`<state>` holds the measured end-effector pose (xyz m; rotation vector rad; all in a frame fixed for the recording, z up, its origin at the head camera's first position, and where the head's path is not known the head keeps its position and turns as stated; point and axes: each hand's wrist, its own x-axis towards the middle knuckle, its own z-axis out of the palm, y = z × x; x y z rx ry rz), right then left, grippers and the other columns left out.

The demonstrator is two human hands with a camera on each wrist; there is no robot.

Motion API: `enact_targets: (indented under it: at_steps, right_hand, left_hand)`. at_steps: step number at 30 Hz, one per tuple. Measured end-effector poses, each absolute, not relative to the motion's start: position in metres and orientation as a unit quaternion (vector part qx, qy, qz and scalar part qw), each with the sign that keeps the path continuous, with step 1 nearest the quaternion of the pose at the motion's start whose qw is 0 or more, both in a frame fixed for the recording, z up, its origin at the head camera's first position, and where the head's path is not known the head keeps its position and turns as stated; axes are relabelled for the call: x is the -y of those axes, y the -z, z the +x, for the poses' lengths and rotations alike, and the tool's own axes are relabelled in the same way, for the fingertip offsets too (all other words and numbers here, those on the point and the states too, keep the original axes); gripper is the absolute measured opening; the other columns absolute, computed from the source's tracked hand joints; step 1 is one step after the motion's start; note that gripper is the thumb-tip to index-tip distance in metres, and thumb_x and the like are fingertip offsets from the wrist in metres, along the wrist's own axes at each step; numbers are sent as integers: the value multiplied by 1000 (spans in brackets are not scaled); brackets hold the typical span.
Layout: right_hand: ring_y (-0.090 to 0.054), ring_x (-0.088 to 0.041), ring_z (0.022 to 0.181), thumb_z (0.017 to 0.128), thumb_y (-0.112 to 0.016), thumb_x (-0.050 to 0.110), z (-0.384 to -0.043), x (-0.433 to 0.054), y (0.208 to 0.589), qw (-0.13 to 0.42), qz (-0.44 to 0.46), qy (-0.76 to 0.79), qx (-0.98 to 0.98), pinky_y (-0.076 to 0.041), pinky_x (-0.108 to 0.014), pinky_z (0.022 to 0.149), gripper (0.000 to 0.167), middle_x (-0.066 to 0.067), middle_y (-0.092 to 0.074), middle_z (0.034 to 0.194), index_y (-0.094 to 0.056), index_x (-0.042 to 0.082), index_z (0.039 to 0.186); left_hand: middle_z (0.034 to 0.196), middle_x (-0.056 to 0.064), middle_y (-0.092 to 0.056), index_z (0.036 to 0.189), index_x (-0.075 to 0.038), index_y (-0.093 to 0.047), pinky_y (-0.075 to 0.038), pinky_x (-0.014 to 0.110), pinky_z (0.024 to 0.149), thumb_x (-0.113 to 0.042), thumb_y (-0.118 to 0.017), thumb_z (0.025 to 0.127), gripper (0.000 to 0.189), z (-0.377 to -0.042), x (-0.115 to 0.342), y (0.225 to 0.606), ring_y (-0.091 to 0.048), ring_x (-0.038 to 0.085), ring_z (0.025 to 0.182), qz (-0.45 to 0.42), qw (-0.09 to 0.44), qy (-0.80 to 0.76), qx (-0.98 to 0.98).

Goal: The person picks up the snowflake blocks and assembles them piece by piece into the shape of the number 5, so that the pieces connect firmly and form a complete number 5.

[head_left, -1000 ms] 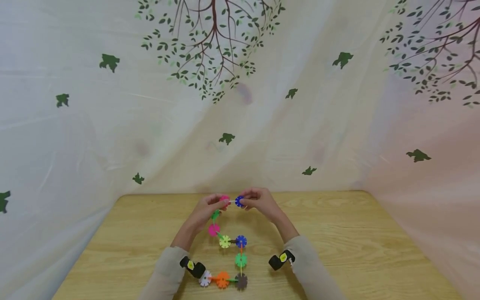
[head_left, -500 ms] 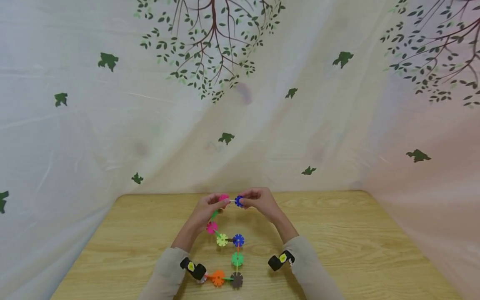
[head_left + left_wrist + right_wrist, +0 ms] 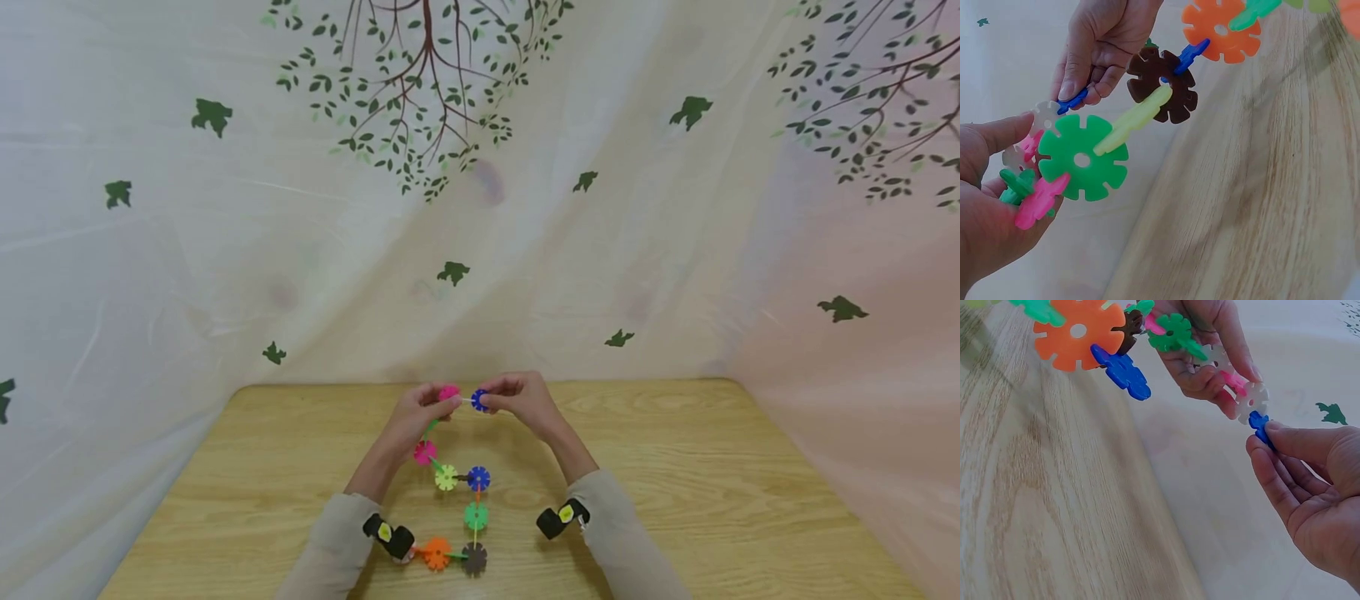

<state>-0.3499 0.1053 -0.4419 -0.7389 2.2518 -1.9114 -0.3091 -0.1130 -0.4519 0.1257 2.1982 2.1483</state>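
Note:
A chain of colourful notched plastic discs, slotted edge to edge, hangs from my left hand (image 3: 408, 417) over the table. That hand's thumb and fingers grip it near the pink disc (image 3: 448, 392) at its upper end. Thumb and fingertips of my right hand (image 3: 527, 407) pinch a small blue disc (image 3: 1259, 427). In the right wrist view, the blue disc meets the edge of a white disc (image 3: 1252, 402) at the chain's end. A green disc (image 3: 1084, 158) and a brown disc (image 3: 1161, 85) trail lower in the left wrist view. My left fingers partly hide the chain.
The wooden table (image 3: 712, 483) spreads beneath both arms, its far edge close below the hands in the head view. Behind it hangs a pale curtain (image 3: 360, 292) printed with branches and birds. The lower chain, with an orange disc (image 3: 437, 553), runs between the forearms.
The lower chain has swung slightly left and up, and its white end disc has slipped mostly behind the left wrist camera. Both hands keep their holds almost in place.

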Motion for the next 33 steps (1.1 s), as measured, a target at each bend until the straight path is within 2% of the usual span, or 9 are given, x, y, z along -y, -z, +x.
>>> enact_targets:
  at_steps: [3, 7, 10, 14, 18, 25, 33]
  right_hand:
    - [-69, -9, 70, 89, -75, 0, -349, -104, 442, 43, -240, 631, -736, -61, -29, 69, 20, -20, -77, 91, -73, -11, 106]
    - [-69, -9, 69, 88, -75, -2, -348, -101, 442, 37, -238, 642, -728, -63, -37, 71, 18, -10, -77, 88, -73, -12, 104]
    - [-69, -9, 69, 88, -75, -3, -347, -100, 442, 35, -234, 649, -723, -63, -37, 71, 18, -6, -77, 86, -72, -13, 103]
    - [-69, -9, 69, 88, -75, -4, -347, -98, 443, 35, -224, 664, -713, -61, -27, 68, 20, -3, -77, 84, -71, -15, 104]
    - [-69, -10, 69, 88, -74, -4, -347, -97, 444, 41, -214, 678, -702, -60, -24, 68, 21, -5, -77, 86, -69, -17, 105]
    - [-70, -11, 72, 90, -73, -3, -347, -98, 442, 50, -213, 676, -704, -62, -32, 74, 22, -6, -76, 89, -68, -15, 107]
    - [-70, -9, 73, 91, -72, -4, -348, -99, 442, 62, -224, 675, -700, -61, -24, 70, 24, -10, -76, 92, -66, -17, 110]
  left_hand:
    - [102, 4, -66, 124, 2, -65, -56, 43, 95, -17, -69, 98, 33, -308, 113, 451, -63, 22, 93, 47, 29, -695, -717]
    - [98, 2, -66, 125, 7, -62, -57, 34, 89, -14, -69, 98, 35, -310, 112, 453, -63, 17, 89, 52, 21, -702, -710]
    - [96, 0, -65, 124, 8, -62, -57, 27, 83, -12, -70, 97, 34, -310, 111, 454, -63, 17, 88, 56, 16, -710, -701]
    - [97, 0, -65, 123, 8, -61, -57, 24, 82, -10, -69, 98, 32, -311, 110, 455, -62, 14, 89, 63, 13, -718, -693]
    - [98, 0, -64, 124, 10, -60, -57, 24, 82, -9, -68, 98, 33, -311, 109, 455, -61, 14, 90, 60, 12, -725, -686]
    - [99, 1, -64, 124, 7, -61, -56, 27, 84, -13, -69, 98, 34, -310, 110, 450, -61, 13, 90, 54, 17, -719, -693]
    - [105, 4, -65, 130, 8, -57, -56, 37, 92, -18, -67, 100, 40, -309, 116, 448, -61, 18, 96, 71, 50, -695, -713]
